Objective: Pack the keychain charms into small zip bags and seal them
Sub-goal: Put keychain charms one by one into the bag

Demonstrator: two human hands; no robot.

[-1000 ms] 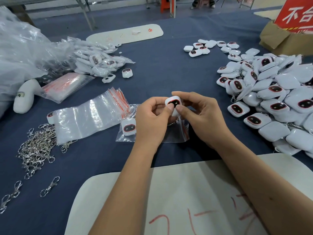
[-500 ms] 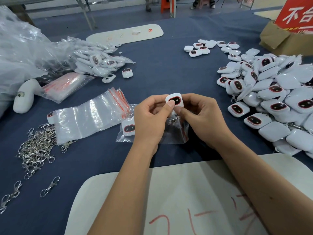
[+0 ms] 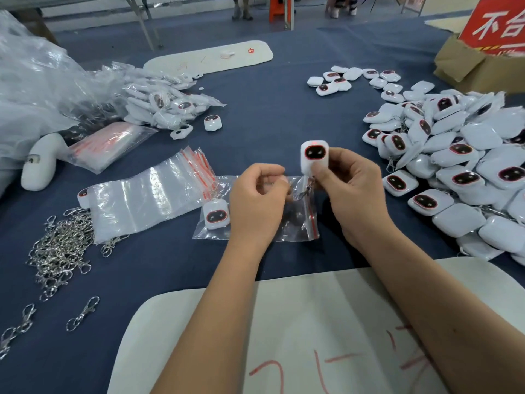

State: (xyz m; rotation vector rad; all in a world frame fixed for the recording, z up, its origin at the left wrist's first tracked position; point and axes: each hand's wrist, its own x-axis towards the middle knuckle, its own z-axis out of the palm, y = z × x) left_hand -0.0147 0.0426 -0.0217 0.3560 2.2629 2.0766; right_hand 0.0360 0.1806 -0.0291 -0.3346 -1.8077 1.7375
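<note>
My right hand (image 3: 352, 191) holds a white charm (image 3: 314, 157) with a black, red-rimmed face upright between thumb and fingers, a metal clasp (image 3: 305, 191) dangling under it. My left hand (image 3: 257, 200) has let go of the charm; its fingers are curled beside the clasp, and whether they pinch it I cannot tell. Under both hands lies a small clear zip bag (image 3: 301, 223) with a red seal strip. Another charm (image 3: 216, 214) lies on the bag's left end. A stack of empty zip bags (image 3: 147, 199) lies further left.
A big heap of loose charms (image 3: 460, 172) fills the right side. Metal clasps (image 3: 59, 245) are piled at the left. Bagged charms (image 3: 167, 106) and crumpled plastic lie far left. A cardboard box (image 3: 468, 64) stands far right, and a white board (image 3: 326, 336) lies under my forearms.
The right hand has raised the charm and turned it upright. The left hand came off the charm and dropped a little toward the clasp.
</note>
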